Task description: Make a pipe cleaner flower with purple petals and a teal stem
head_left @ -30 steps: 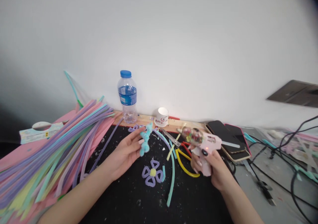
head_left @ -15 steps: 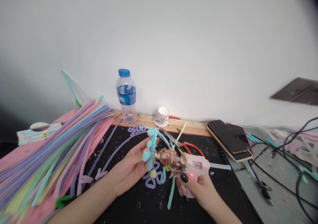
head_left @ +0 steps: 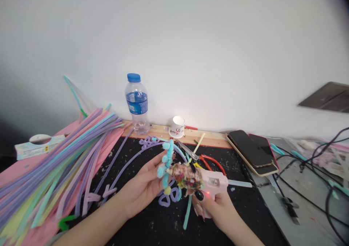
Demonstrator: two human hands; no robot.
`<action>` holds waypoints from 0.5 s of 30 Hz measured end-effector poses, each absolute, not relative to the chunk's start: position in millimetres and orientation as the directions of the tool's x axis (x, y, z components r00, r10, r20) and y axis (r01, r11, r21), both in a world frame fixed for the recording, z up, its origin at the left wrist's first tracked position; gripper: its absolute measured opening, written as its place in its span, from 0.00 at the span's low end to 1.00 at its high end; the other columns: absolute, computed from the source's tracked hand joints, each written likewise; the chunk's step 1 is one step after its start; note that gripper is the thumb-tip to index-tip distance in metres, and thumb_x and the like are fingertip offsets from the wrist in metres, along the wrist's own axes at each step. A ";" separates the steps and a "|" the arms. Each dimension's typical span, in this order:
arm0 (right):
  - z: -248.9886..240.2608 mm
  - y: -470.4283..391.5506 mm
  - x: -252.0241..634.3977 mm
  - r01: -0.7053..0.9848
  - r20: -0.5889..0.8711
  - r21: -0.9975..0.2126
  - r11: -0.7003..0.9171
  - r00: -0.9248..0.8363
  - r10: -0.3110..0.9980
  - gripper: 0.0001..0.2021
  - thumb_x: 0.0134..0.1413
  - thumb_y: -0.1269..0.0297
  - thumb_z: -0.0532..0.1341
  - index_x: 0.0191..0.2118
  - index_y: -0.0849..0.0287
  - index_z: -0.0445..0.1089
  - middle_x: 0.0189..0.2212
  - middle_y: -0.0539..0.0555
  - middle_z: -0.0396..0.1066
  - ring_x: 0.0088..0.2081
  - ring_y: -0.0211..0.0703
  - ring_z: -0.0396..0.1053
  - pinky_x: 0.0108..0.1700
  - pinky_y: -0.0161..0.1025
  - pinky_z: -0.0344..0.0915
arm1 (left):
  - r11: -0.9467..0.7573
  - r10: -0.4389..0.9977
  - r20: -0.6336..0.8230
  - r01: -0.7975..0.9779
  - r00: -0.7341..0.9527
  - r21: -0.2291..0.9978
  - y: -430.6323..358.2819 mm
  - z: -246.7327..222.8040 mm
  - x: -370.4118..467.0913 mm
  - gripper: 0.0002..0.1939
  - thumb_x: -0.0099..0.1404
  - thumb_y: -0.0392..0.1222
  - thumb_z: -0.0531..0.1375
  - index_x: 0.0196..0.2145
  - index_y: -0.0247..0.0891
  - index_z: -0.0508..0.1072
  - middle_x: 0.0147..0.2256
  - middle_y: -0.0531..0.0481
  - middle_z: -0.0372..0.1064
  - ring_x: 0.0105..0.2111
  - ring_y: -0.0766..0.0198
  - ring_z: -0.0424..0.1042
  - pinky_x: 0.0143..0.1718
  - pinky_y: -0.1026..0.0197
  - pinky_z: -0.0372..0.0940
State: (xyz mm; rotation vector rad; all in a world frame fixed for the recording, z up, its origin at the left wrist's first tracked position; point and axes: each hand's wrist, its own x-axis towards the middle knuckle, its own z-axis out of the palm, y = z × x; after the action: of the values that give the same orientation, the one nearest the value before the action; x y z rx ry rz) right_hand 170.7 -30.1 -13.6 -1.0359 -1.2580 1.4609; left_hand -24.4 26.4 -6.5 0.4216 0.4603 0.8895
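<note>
My left hand pinches a light-blue fuzzy piece with curled bumps, held upright. My right hand is wrapped round a pale pink glue gun, its front crusted with coloured fluff, a red light lit and a clear glue stick at its back. The nozzle points left and meets or nearly meets the light-blue piece. Below, partly hidden by my left hand, lies a purple loop flower with a yellow centre. Scissors with red handles lie just behind the gun.
Many pastel fuzzy stems cover the left side. A water bottle and a paper cup stand at the wall. Phones and black cables lie on the right. Purple stems curve across the black mat.
The glue gun has moved slightly left, its nozzle closer to the light-blue piece. The purple flower is now more covered. The whole view has shifted slightly.
</note>
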 end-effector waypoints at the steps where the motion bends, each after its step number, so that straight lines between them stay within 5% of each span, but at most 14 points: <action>1: -13.2 -30.3 170.6 -0.116 -0.031 -0.992 -0.059 -0.225 0.974 0.17 0.51 0.48 0.59 0.27 0.59 0.63 0.14 0.44 0.56 0.14 0.31 0.52 0.17 0.32 0.54 | 0.561 0.812 -0.201 -0.636 0.549 0.530 26.3 -6.3 -24.4 0.18 0.59 0.32 0.62 0.47 0.45 0.72 0.42 0.52 0.72 0.38 0.68 0.72 0.43 0.65 0.68; 15: -15.9 -31.1 171.2 -0.120 -0.033 -0.991 -0.059 -0.206 0.978 0.18 0.51 0.47 0.60 0.28 0.60 0.64 0.13 0.44 0.56 0.13 0.31 0.53 0.17 0.32 0.53 | 0.557 0.813 -0.200 -0.631 0.547 0.539 26.7 -7.0 -24.3 0.17 0.58 0.32 0.63 0.46 0.44 0.72 0.42 0.52 0.72 0.40 0.68 0.72 0.43 0.66 0.67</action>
State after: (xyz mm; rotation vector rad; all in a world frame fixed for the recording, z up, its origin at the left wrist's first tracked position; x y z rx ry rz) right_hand 171.2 -31.1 -15.9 -1.0442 -1.2395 1.4501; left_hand -24.3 26.7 -7.0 0.4355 0.4614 0.8884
